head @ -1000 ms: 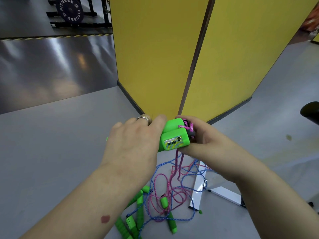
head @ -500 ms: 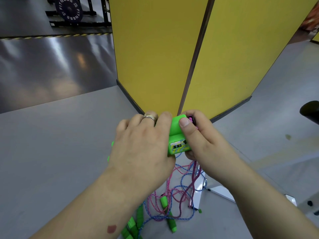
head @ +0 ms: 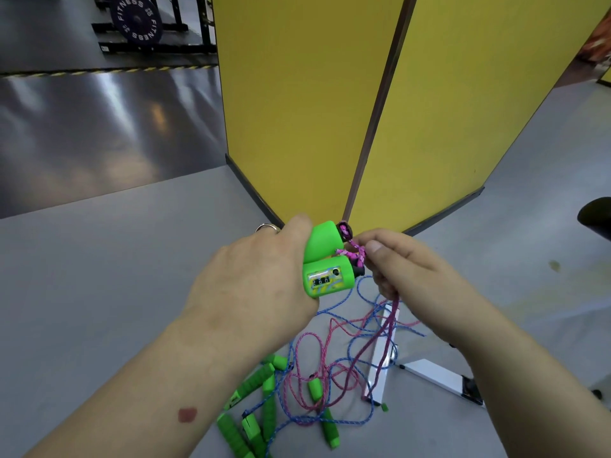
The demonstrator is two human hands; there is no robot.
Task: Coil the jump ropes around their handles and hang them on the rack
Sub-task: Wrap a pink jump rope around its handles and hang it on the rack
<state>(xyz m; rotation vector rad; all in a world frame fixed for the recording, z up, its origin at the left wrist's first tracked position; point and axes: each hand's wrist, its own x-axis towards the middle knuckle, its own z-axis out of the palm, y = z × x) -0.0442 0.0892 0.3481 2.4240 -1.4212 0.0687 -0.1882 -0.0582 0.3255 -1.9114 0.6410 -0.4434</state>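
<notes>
My left hand (head: 251, 282) grips two bright green jump-rope handles (head: 325, 259) side by side; the lower one shows a small counter window. A pink braided rope (head: 355, 254) comes out of the handle ends, and my right hand (head: 401, 269) pinches it just right of them. From that hand the pink rope hangs down to a tangle of pink and blue ropes (head: 334, 375) on the floor. Several more green handles (head: 261, 411) lie in that tangle below my left forearm.
A yellow folding partition (head: 330, 104) stands right in front of me, and its white metal foot (head: 433, 375) lies on the grey floor by the ropes. A weight plate on a black rack (head: 137, 19) is far at the upper left. No hanging rack is visible.
My right hand has come off the handles and moved right, now pinching the pink rope beside them. The two handles have tilted so both ends show.
</notes>
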